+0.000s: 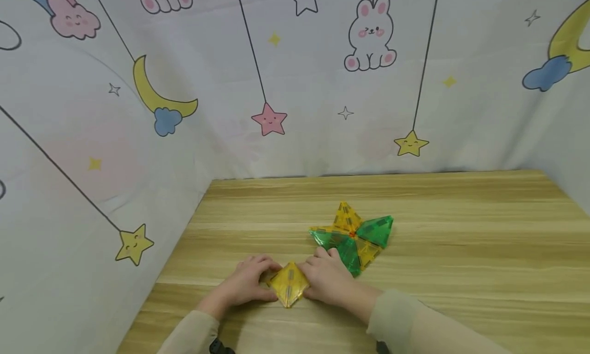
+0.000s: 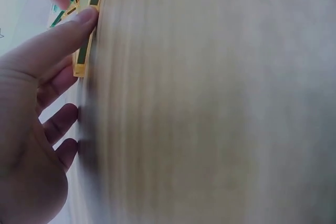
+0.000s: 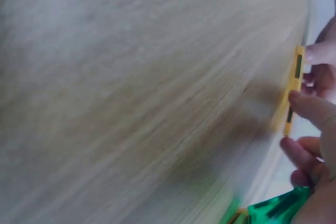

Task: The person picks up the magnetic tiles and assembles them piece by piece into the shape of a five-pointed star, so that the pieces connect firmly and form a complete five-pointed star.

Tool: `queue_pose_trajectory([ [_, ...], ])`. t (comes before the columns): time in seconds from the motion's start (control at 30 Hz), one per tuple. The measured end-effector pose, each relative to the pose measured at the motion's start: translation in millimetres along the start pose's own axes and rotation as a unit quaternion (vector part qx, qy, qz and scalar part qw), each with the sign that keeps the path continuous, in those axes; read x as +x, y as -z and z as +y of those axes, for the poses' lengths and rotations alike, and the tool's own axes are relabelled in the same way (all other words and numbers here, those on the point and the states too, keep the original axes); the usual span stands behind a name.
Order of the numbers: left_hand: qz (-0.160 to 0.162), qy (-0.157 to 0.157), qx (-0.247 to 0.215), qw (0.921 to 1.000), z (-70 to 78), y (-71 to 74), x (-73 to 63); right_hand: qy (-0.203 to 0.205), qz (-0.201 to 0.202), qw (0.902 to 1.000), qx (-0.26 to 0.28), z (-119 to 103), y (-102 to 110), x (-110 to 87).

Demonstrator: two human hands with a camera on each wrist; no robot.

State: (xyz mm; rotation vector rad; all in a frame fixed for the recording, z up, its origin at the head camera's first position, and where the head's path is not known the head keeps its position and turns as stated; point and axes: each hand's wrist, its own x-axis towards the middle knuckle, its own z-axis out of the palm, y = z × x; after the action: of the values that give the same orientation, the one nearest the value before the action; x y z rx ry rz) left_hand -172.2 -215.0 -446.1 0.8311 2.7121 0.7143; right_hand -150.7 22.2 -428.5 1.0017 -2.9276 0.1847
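Two yellow see-through triangular magnetic tiles (image 1: 289, 285) stand edge to edge as a diamond near the front of the table. My left hand (image 1: 251, 282) pinches the diamond's left side, its thumb (image 2: 84, 17) on the near edge. On the opposite side my right hand (image 1: 326, 279) grips it between thumb and fingers. In the right wrist view the yellow tile edge (image 3: 297, 69), with its dark magnet strips, lies between the fingers of both hands. Just behind the right hand sits a star-like figure of green and yellow magnetic tiles (image 1: 352, 234), partly covered by that hand.
The wood-grain table (image 1: 461, 251) reaches back to a white cloth (image 1: 313, 149) printed with stars, moons and rabbits. The cloth also runs along the left side. Light sleeves (image 1: 405, 320) cover both forearms.
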Motion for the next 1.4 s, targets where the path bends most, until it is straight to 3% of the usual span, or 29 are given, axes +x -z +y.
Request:
queue_pose_trajectory([
  [0.1,0.006,0.009,-0.038,0.9992,1.3,0.3,-0.2,0.002,0.022,0.9998,-0.002,2,0,-1.5],
  [0.2,0.001,0.025,-0.116,0.9929,2.7,1.1,0.5,-0.001,0.052,0.9986,-0.005,5,0,-2.8],
  [0.37,-0.009,0.042,-0.259,0.9648,4.7,3.2,3.8,-0.012,0.100,0.9949,-0.001,9,-1,-5.1],
  [0.47,-0.001,0.036,-0.306,0.9513,7.5,5.9,7.3,-0.017,0.128,0.9917,0.000,13,1,-5.9],
  [0.73,-0.001,0.040,-0.331,0.9429,23.4,16.2,16.2,0.004,0.196,0.9803,0.028,32,7,-12.0],
  [0.97,0.002,0.021,-0.352,0.9358,35.5,16.7,28.4,0.040,0.237,0.9690,0.056,51,8,-21.5],
  [1.23,0.011,-0.008,-0.429,0.9032,49.6,5.8,47.7,0.026,0.216,0.9704,0.106,70,16,-35.6],
  [1.4,0.025,-0.023,-0.452,0.8914,57.8,-4.7,63.0,0.012,0.224,0.9664,0.125,83,17,-43.9],
])
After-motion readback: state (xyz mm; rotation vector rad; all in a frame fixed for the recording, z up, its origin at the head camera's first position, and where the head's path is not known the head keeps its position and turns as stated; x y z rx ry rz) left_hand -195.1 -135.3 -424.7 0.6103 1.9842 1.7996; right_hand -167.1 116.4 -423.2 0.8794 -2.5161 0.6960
